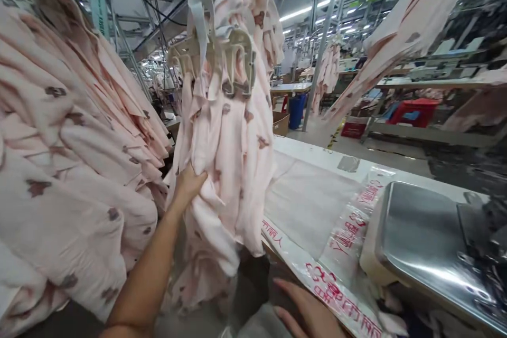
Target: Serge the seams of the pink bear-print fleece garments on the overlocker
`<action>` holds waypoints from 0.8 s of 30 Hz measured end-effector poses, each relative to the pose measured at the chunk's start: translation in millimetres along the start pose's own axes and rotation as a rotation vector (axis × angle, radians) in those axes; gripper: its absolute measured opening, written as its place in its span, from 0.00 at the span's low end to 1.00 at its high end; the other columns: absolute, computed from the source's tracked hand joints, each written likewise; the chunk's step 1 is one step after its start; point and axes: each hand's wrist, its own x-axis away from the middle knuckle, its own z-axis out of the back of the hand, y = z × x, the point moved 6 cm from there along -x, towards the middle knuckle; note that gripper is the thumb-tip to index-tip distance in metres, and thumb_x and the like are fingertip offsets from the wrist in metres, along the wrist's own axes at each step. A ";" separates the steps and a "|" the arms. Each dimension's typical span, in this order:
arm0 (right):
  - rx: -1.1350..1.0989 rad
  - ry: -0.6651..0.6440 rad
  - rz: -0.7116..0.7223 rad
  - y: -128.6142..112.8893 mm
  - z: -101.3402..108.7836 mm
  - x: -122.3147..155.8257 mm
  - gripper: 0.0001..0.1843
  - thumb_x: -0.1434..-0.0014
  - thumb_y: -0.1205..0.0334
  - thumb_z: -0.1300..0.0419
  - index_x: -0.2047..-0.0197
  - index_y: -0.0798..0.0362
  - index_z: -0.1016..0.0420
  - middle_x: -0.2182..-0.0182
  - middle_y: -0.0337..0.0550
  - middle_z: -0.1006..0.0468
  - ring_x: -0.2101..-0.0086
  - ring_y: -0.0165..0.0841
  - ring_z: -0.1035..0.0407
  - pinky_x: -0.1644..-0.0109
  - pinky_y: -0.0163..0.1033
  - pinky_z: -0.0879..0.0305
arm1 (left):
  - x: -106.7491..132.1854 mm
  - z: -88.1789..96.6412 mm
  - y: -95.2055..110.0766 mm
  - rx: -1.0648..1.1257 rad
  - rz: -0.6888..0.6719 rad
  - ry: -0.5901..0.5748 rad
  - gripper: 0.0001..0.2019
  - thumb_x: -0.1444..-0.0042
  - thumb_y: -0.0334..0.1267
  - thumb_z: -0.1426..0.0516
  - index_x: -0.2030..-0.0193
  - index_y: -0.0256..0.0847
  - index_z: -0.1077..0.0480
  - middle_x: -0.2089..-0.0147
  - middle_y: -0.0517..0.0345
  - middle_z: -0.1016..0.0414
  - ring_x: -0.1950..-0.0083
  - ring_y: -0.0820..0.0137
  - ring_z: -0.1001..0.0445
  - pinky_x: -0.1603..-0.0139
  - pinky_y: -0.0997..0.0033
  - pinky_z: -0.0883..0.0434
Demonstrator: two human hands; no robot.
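The pink cloth (229, 148) hangs in loose folds at the middle of the scene, from clips (241, 66) above, just left of the counter (293, 146). The left hand (192, 180) has its fingers closed on a fold at the cloth's left edge, partway down. The right hand (311, 309) is low and near, fingers slightly parted, with nothing plainly between them; whether it touches the grey fabric (261, 323) beside it, I cannot tell.

The cloth looks soft, thick and limp, light for each piece but probably weightier as a bunch. It should crumple rather than break, and its fleecy face likely gives good grip. A gathered fold or a hanging edge seems the best hold; pulling hard could strain it at the clips.

The left fingertips are hidden behind the fold, so how many layers they hold is unclear. The pieces overlap, and it is hard to say where one ends. The lower hem blurs into shadow, and the near edge cuts off the right hand. The bundle (79, 169) at left is cut off too, and the dark things right of the metal plate (423, 216) are smeared past recognition.
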 end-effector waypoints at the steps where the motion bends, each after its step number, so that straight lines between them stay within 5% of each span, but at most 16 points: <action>1: -0.061 0.015 -0.065 1.0 -14.7 -7.9 0.23 0.47 0.60 0.39 0.47 0.53 0.31 0.52 0.48 0.25 0.55 0.39 0.29 0.54 0.40 0.29 | -0.6 -0.2 4.9 0.002 -0.004 -0.013 0.21 0.51 0.39 0.48 0.49 0.40 0.35 0.54 0.48 0.25 0.51 0.54 0.28 0.57 0.63 0.30; 4: -0.221 0.162 -0.276 12.0 -59.1 -25.6 0.37 0.59 0.62 0.37 0.43 0.62 0.36 0.46 0.60 0.33 0.48 0.50 0.37 0.50 0.51 0.34 | 3.2 7.5 11.0 0.023 -0.013 -0.022 0.21 0.51 0.41 0.47 0.49 0.39 0.35 0.52 0.47 0.26 0.50 0.53 0.28 0.56 0.62 0.30; 7: -0.323 0.281 -0.397 18.0 -83.6 -30.6 0.25 0.56 0.63 0.46 0.53 0.60 0.29 0.59 0.57 0.23 0.59 0.48 0.27 0.59 0.47 0.30 | 14.6 17.3 9.0 0.061 -0.032 -0.020 0.25 0.50 0.43 0.47 0.44 0.39 0.40 0.47 0.46 0.30 0.46 0.55 0.31 0.51 0.62 0.31; 10: -0.389 0.275 -0.359 2.6 -63.2 -27.9 0.14 0.51 0.63 0.50 0.65 0.55 0.27 0.73 0.44 0.22 0.71 0.38 0.27 0.69 0.35 0.32 | 44.7 35.7 18.9 0.098 -0.141 0.184 0.36 0.50 0.47 0.44 0.37 0.34 0.51 0.36 0.39 0.45 0.37 0.52 0.42 0.41 0.55 0.39; 12: -0.455 0.289 -0.337 -11.9 -23.9 -22.4 0.08 0.50 0.62 0.48 0.71 0.53 0.29 0.77 0.40 0.25 0.74 0.34 0.30 0.72 0.32 0.35 | 78.6 40.4 50.3 0.171 -0.411 0.205 0.45 0.54 0.49 0.41 0.34 0.37 0.59 0.33 0.40 0.52 0.35 0.51 0.47 0.39 0.53 0.42; 13: -0.512 0.316 -0.331 -18.0 0.0 -18.8 0.07 0.50 0.60 0.46 0.71 0.53 0.29 0.77 0.40 0.25 0.73 0.34 0.30 0.72 0.32 0.35 | 98.5 34.5 74.8 0.226 -0.614 0.043 0.46 0.56 0.47 0.39 0.33 0.42 0.60 0.34 0.44 0.48 0.37 0.53 0.43 0.40 0.56 0.40; 15: -0.565 0.438 -0.361 -23.3 49.2 -7.1 0.13 0.50 0.55 0.42 0.63 0.53 0.28 0.73 0.42 0.25 0.73 0.35 0.30 0.74 0.33 0.35 | 149.2 14.5 126.4 0.308 -1.025 -0.607 0.40 0.55 0.41 0.40 0.35 0.51 0.53 0.43 0.55 0.33 0.47 0.59 0.30 0.49 0.64 0.32; 16: -0.513 0.507 -0.352 -25.0 71.4 0.3 0.18 0.51 0.53 0.40 0.57 0.53 0.29 0.71 0.45 0.24 0.72 0.37 0.29 0.74 0.33 0.35 | 163.4 14.5 145.6 0.345 -1.070 -0.788 0.35 0.52 0.36 0.42 0.37 0.53 0.49 0.47 0.59 0.29 0.50 0.62 0.28 0.51 0.68 0.31; 17: -0.392 0.568 -0.339 -26.4 90.0 8.8 0.23 0.51 0.50 0.39 0.54 0.52 0.30 0.68 0.46 0.24 0.71 0.38 0.29 0.75 0.34 0.35 | 167.6 20.9 164.5 0.411 -1.080 -0.836 0.31 0.51 0.33 0.44 0.39 0.54 0.44 0.49 0.62 0.28 0.51 0.64 0.28 0.51 0.69 0.31; 21: 0.222 0.696 -0.331 -25.1 121.5 41.2 0.18 0.44 0.46 0.44 0.55 0.47 0.28 0.68 0.43 0.24 0.68 0.41 0.28 0.74 0.39 0.33 | 129.4 60.5 215.4 0.674 -0.981 -0.419 0.20 0.49 0.35 0.46 0.47 0.48 0.35 0.48 0.63 0.29 0.48 0.65 0.31 0.48 0.71 0.35; 24: 0.376 0.794 -0.360 -18.6 131.2 55.1 0.12 0.37 0.52 0.47 0.58 0.48 0.28 0.67 0.41 0.25 0.69 0.34 0.30 0.69 0.38 0.31 | 115.6 52.3 227.3 0.449 -1.032 -0.268 0.20 0.50 0.33 0.48 0.48 0.47 0.34 0.53 0.59 0.27 0.52 0.63 0.29 0.51 0.66 0.33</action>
